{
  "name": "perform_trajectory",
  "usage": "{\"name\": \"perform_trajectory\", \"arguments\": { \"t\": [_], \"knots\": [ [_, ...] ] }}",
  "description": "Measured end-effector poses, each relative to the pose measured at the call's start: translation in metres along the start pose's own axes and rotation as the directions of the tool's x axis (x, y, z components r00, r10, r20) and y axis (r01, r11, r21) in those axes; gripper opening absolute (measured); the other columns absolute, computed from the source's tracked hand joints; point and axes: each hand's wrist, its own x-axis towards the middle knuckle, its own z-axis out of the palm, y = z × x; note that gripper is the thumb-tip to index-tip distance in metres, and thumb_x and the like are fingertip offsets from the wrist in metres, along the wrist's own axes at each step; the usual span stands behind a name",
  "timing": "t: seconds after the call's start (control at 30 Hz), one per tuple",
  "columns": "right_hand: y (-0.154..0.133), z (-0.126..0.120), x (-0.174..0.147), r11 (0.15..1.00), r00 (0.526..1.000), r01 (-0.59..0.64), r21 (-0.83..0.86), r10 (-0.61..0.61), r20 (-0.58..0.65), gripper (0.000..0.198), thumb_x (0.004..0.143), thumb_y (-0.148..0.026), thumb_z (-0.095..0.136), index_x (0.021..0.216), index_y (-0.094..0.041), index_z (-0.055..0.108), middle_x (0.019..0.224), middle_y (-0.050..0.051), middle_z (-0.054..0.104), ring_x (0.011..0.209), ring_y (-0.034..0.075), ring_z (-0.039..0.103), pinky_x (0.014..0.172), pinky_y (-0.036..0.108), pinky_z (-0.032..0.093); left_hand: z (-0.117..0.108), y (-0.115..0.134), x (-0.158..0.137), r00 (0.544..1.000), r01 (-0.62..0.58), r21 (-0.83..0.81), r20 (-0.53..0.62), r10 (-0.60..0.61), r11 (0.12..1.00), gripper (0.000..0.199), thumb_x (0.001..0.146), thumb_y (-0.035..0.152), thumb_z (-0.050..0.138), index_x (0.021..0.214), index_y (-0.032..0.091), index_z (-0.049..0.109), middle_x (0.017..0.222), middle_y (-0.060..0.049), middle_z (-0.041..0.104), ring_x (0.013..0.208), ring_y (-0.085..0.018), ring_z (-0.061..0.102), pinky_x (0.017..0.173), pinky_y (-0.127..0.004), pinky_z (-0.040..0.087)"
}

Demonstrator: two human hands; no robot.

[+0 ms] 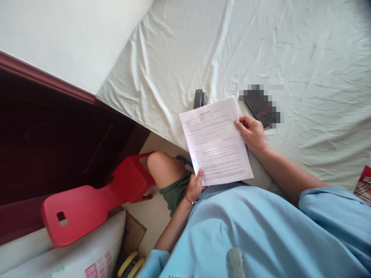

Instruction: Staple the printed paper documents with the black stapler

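the left hand (194,187) pinches the printed paper (216,144) near its lower left corner, above the edge of the pale cloth (174,50); the right hand (251,132) grips the right edge; for a steady hold, both thumbs do best kept to the margins, pulling lightly; a black stapler (198,99) lies just beyond; well apart, below the back of the red chair (92,204), a white sack (78,256) hides its contents

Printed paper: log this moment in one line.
left hand: gripping lower-left corner; right hand: gripping right edge; printed paper: print facing up; black object: beyond top edge
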Motion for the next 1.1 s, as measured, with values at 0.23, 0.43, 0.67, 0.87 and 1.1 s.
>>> {"name": "perform_trajectory", "arguments": {
  "t": [0.23,0.43,0.67,0.87,1.1],
  "knots": [
    [0.004,0.000,0.001,1.000,0.999,-0.005,-0.007,0.005,-0.042,0.022,0.085,-0.042,0.071,0.089,-0.021,0.065,0.082,0.001,0.068,0.068,0.013,0.058,0.062,0.027,0.046,-0.002,-0.006,0.002,1.000,0.006,0.007,-0.008,-0.006,1.000,0.086,0.069,0.084,0.068,0.103,0.006,0.073,0.076,-0.012,0.073,0.060,-0.020,0.068,0.043,-0.024,0.048],
    [0.005,-0.002,0.001,0.984,0.999,0.040,-0.172,-0.036,0.023,0.022,0.086,-0.042,0.068,0.082,-0.021,0.064,0.070,-0.001,0.059,0.062,0.013,0.051,0.057,0.027,0.040,-0.006,-0.008,0.003,0.998,-0.052,0.033,0.027,0.051,0.998,0.074,0.078,0.080,0.063,0.089,0.008,0.071,0.060,-0.005,0.064,0.042,-0.010,0.049,0.035,-0.020,0.029],
    [0.001,-0.001,0.000,0.989,0.999,0.028,-0.145,-0.030,-0.011,0.021,0.086,-0.041,0.068,0.081,-0.021,0.063,0.071,-0.001,0.060,0.063,0.013,0.050,0.057,0.027,0.039,-0.019,0.003,-0.003,0.968,-0.248,0.070,0.053,0.244,0.966,0.055,0.092,0.068,0.057,0.092,0.014,0.061,0.057,0.004,0.051,0.037,-0.007,0.041,0.035,-0.020,0.029],
    [0.002,-0.001,0.000,0.990,1.000,0.029,-0.139,-0.030,-0.008,0.022,0.086,-0.042,0.068,0.080,-0.021,0.063,0.069,-0.002,0.058,0.062,0.013,0.049,0.056,0.026,0.039,-0.023,0.002,-0.006,0.978,-0.198,0.129,0.094,0.187,0.972,0.057,0.093,0.068,0.055,0.114,0.015,0.056,0.067,0.004,0.056,0.038,-0.007,0.046,0.033,-0.019,0.029],
    [-0.002,0.000,-0.002,0.988,0.996,0.016,-0.151,-0.028,-0.079,0.023,0.083,-0.042,0.071,0.083,-0.021,0.062,0.077,-0.001,0.063,0.062,0.013,0.054,0.058,0.027,0.041,-0.018,0.004,-0.009,0.976,-0.196,0.164,0.124,0.177,0.967,0.059,0.091,0.068,0.056,0.113,0.013,0.059,0.064,0.003,0.058,0.036,-0.006,0.043,0.033,-0.017,0.026]
  ]
}}
